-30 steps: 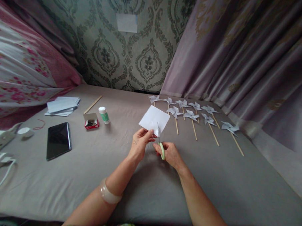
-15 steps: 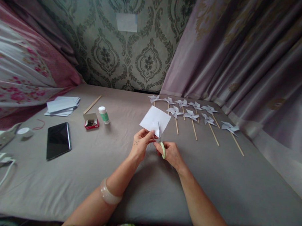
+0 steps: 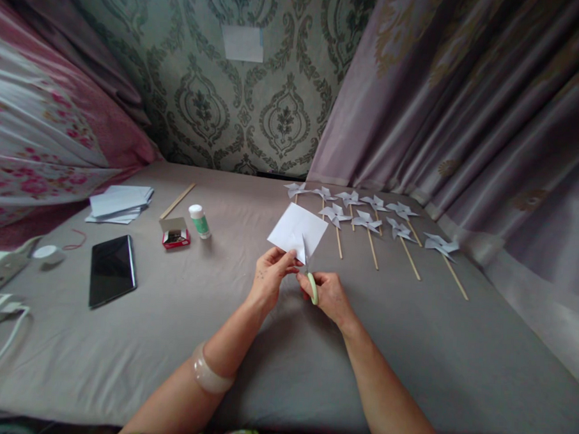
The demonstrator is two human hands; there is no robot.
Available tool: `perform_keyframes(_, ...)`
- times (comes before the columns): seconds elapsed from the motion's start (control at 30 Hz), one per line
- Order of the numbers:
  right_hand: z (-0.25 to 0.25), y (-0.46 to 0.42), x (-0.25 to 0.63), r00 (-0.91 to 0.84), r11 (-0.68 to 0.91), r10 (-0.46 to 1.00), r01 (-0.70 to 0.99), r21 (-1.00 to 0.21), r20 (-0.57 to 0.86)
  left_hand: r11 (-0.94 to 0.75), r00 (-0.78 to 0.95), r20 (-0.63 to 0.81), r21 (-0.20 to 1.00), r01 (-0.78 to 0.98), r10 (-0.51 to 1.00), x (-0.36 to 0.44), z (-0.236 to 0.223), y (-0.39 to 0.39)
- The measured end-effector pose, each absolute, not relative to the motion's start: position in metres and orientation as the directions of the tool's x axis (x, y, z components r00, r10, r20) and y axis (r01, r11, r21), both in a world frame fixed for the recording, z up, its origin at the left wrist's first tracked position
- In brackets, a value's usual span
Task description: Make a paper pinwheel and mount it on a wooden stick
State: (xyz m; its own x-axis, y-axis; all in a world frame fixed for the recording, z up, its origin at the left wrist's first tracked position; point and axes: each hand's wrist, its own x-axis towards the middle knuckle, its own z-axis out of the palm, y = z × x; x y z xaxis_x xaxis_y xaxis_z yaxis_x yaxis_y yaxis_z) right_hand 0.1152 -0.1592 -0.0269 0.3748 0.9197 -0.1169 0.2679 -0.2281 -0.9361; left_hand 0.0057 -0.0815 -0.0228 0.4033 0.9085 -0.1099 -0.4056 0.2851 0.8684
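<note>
My left hand (image 3: 274,271) pinches the near corner of a square white sheet of paper (image 3: 293,223) between thumb and fingers, holding it above the table. A cut runs inward from that corner, and a flap beside it lifts a little. Closed round the pale green handles of a pair of scissors (image 3: 312,288) is my right hand (image 3: 328,294). Most of the blades is hidden at the paper's near corner. Several white paper pinwheels (image 3: 366,221) on wooden sticks lie in rows to the right of the sheet.
On the left of the grey-covered table (image 3: 192,341) are a stack of white paper (image 3: 117,203), a black phone (image 3: 113,270), a small red box (image 3: 176,239), a glue stick (image 3: 200,223) and wooden sticks (image 3: 177,201). A power strip (image 3: 2,268) sits at the left edge.
The scissor blades, which showed over the paper before, are now mostly out of sight near its corner. Both hands have hardly moved.
</note>
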Motion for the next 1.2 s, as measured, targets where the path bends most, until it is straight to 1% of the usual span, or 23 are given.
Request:
perform_keyframes(0.6,-0.026,-0.159,0.115,0.371,-0.232,0.921,0.277,-0.933,-0.119,0.291,0.405,-0.122,0.875,-0.387,0.906,0.005,-0.020,-0.083)
perform_keyframes(0.73,-0.029,-0.159,0.115,0.281,-0.231,0.947,0.268,-0.935,-0.154,0.276,0.397,-0.111,0.880,-0.387,0.911,0.005,-0.022,-0.081)
perform_keyframes(0.83,-0.029,-0.159,0.116,0.166,-0.193,0.975,0.297,-0.935,-0.149,0.250,0.355,-0.094,0.871,-0.423,0.930,0.003,-0.022,-0.077)
perform_keyframes(0.93,-0.025,-0.161,0.119,0.115,-0.200,0.978,0.307,-0.930,-0.173,0.243,0.307,-0.100,0.848,-0.472,0.946,-0.002,-0.021,-0.069)
perform_keyframes(1.07,-0.023,-0.161,0.128,0.187,-0.220,0.967,0.280,-0.934,-0.172,0.239,0.253,-0.119,0.819,-0.522,0.960,-0.006,-0.021,-0.059)
perform_keyframes(1.2,-0.028,-0.158,0.139,0.360,-0.223,0.918,0.120,-0.967,-0.167,0.239,0.257,-0.121,0.831,-0.502,0.959,-0.006,-0.024,-0.056)
